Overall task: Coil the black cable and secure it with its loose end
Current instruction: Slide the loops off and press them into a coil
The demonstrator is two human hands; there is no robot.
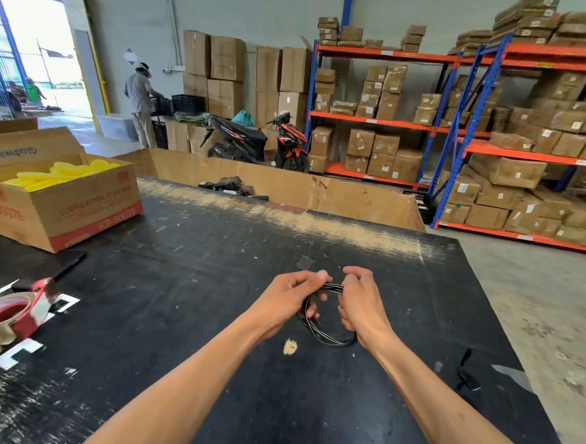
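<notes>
The black cable (325, 337) is wound into a small coil of several loops, held just above the black tabletop (185, 284) between both hands. My left hand (290, 297) grips the coil's left side, thumb on top and fingers through the loop. My right hand (360, 303) is closed on the coil's right side and on the strands at its top. The cable's loose end is hidden by my fingers.
An open cardboard box (62, 207) with yellow items stands at the left. A tape dispenser (15, 311) lies near the left edge. A small black item (467, 376) rests at the right. A large cardboard bin (287, 183) lies behind the table, and a person stands far off.
</notes>
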